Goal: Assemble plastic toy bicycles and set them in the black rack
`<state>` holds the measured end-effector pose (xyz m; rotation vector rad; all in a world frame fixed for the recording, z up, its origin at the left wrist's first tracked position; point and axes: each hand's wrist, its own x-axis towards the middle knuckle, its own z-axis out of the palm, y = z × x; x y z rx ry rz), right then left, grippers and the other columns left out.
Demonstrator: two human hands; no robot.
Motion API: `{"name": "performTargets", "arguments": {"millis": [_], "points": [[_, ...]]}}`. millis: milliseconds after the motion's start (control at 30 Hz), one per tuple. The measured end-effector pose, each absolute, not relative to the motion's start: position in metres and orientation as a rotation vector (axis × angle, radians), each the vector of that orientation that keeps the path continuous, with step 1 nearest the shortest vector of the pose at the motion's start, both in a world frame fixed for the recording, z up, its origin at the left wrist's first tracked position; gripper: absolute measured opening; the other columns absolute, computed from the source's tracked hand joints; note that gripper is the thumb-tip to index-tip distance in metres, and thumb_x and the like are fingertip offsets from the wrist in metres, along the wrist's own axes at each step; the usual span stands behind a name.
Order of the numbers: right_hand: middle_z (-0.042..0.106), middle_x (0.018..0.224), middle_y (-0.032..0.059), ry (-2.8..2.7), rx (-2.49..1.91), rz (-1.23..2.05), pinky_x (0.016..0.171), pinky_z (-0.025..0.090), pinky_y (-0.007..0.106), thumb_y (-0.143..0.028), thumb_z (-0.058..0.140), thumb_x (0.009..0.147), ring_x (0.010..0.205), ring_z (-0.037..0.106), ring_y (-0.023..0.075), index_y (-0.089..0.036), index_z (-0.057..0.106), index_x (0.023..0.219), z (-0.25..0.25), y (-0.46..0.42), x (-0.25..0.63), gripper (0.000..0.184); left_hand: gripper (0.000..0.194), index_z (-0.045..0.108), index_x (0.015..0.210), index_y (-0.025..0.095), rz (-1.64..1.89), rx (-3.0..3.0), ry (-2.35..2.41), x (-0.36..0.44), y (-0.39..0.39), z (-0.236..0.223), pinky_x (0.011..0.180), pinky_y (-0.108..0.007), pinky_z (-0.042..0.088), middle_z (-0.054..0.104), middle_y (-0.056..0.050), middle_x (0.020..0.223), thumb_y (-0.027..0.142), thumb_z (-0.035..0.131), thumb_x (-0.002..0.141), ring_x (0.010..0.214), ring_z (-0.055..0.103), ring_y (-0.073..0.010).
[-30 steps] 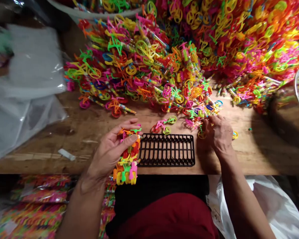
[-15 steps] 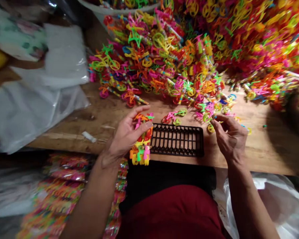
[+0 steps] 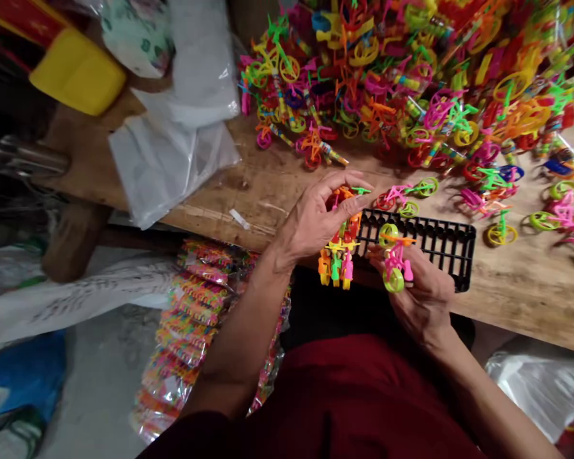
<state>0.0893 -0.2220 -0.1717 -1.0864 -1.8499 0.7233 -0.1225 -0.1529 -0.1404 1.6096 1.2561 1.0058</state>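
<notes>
A black slotted plastic rack (image 3: 465, 255) lies at the table's front edge. Several small toy bicycles (image 3: 336, 264) in yellow, orange, green and pink stand packed side by side at its left end. My left hand (image 3: 310, 220) is closed around this row, thumb on the near side and fingers over the far side. Just to the right, my right hand (image 3: 425, 296) grips a single pink toy bicycle (image 3: 397, 262) with yellow-green wheels and an orange handlebar, held over the rack. Its fingertips are partly hidden behind the bicycle.
A big heap of colourful toy bicycles (image 3: 387, 95) covers the back of the wooden table (image 3: 272, 185). Loose ones (image 3: 502, 233) lie behind and right of the rack. Clear plastic bags (image 3: 172, 159) lie at left. Filled packs (image 3: 186, 331) sit below the edge.
My right hand has come left from the loose pieces to the rack, now with a pink toy bicycle in it. The left hand stays on the row. The camera view has shifted left.
</notes>
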Motion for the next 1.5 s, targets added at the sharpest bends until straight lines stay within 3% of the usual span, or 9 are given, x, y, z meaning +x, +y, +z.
{"name": "performTargets", "arguments": {"millis": [300, 533, 800, 1133, 1400, 1500], "points": [[0.075, 0.088, 0.0052, -1.955, -1.2, 0.699, 0.073, 0.05, 0.035, -0.025, 0.058, 0.097, 0.082, 0.065, 0.021, -0.023, 0.076, 0.101, -0.183, -0.224, 0.075, 0.018, 0.025, 0.072, 0.108, 0.024, 1.0, 1.533, 1.265, -0.12, -0.155, -0.14, 0.118, -0.039, 0.04, 0.066, -0.006, 0.136, 0.045, 0.067, 0.097, 0.138, 0.055, -0.0235], [0.076, 0.088, 0.0046, -2.065, -1.071, 0.505, 0.075, 0.044, 0.036, -0.013, 0.054, 0.095, 0.079, 0.061, 0.0195, -0.022, 0.069, 0.103, -0.185, -0.227, 0.073, 0.019, 0.026, 0.072, 0.107, 0.022, 1.003, 1.483, 1.25, -0.119, -0.156, -0.14, 0.114, -0.037, 0.043, 0.067, -0.006, 0.135, 0.046, 0.068, 0.096, 0.132, 0.059, -0.0224], [0.074, 0.092, 0.0064, -2.066, -1.004, 0.427, 0.073, 0.046, 0.034, -0.006, 0.053, 0.095, 0.076, 0.058, 0.0187, -0.019, 0.063, 0.109, -0.187, -0.226, 0.065, 0.021, 0.026, 0.072, 0.108, 0.021, 1.022, 1.451, 1.255, -0.119, -0.157, -0.14, 0.117, -0.036, 0.04, 0.065, -0.008, 0.138, 0.043, 0.068, 0.096, 0.135, 0.057, -0.0224], [0.073, 0.09, 0.0092, -2.106, -0.998, 0.334, 0.07, 0.045, 0.036, -0.006, 0.049, 0.096, 0.072, 0.054, 0.0204, -0.016, 0.062, 0.118, -0.2, -0.226, 0.061, 0.028, 0.021, 0.072, 0.107, 0.022, 1.017, 1.454, 1.274, -0.116, -0.159, -0.139, 0.116, -0.038, 0.043, 0.063, -0.008, 0.14, 0.039, 0.068, 0.095, 0.134, 0.057, -0.0231], [0.077, 0.1, 0.0084, -2.142, -0.974, 0.407, 0.077, 0.056, 0.032, -0.012, 0.053, 0.101, 0.084, 0.069, 0.0179, -0.018, 0.064, 0.125, -0.173, -0.213, 0.097, 0.028, 0.03, 0.072, 0.105, 0.022, 0.957, 1.409, 1.35, -0.116, -0.156, -0.132, 0.118, -0.041, 0.041, 0.064, -0.009, 0.142, 0.048, 0.07, 0.09, 0.135, 0.058, -0.0252], [0.077, 0.091, 0.0054, -2.02, -1.236, 0.191, 0.076, 0.056, 0.03, -0.014, 0.057, 0.099, 0.081, 0.071, 0.0169, -0.021, 0.07, 0.11, -0.159, -0.188, 0.149, 0.019, 0.032, 0.071, 0.105, 0.022, 0.942, 1.394, 1.357, -0.116, -0.154, -0.13, 0.118, -0.043, 0.04, 0.064, -0.01, 0.143, 0.05, 0.071, 0.089, 0.135, 0.058, -0.0265]]}}
